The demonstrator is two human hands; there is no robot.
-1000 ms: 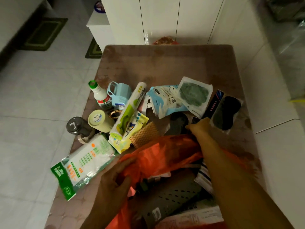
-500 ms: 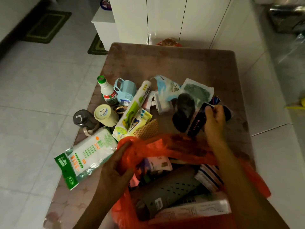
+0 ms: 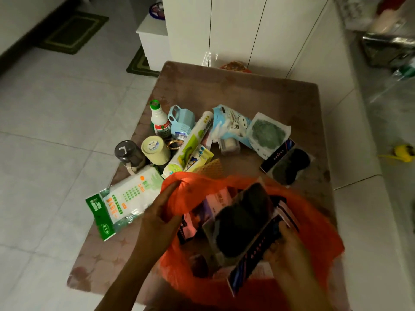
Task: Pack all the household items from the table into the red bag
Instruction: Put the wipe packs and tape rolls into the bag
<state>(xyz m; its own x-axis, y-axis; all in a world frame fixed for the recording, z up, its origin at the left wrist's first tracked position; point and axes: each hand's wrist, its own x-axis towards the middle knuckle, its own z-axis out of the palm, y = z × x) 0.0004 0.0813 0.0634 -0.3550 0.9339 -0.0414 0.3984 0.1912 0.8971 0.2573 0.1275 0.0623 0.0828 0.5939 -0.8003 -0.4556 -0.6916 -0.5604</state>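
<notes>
The red bag (image 3: 314, 212) sits open at the near edge of the brown table (image 3: 235, 90). My left hand (image 3: 161, 212) grips its left rim and holds it apart. My right hand (image 3: 285, 245) holds a dark eye-mask packet (image 3: 242, 221) over the bag's mouth, tilted. Several boxes and packets lie inside the bag. On the table remain a second eye-mask packet (image 3: 287, 164), a green scrubber pack (image 3: 267, 133), a blue-white glove pack (image 3: 233, 124), a wrap roll (image 3: 190, 147), a white bottle (image 3: 160, 124), a blue holder (image 3: 182, 122), a tape roll (image 3: 155, 151), a dark jar (image 3: 129, 153) and a white-green bag pack (image 3: 125, 200).
White cabinets (image 3: 224, 30) stand behind the table. A white bench (image 3: 363, 176) runs along the right side with a yellow object (image 3: 404, 152) beyond it. Tiled floor (image 3: 56, 131) with green mats (image 3: 71, 32) lies to the left.
My right hand lifted the dark eye-mask packet from the middle of the table and brought it back over the bag's mouth. My left hand kept its hold on the rim.
</notes>
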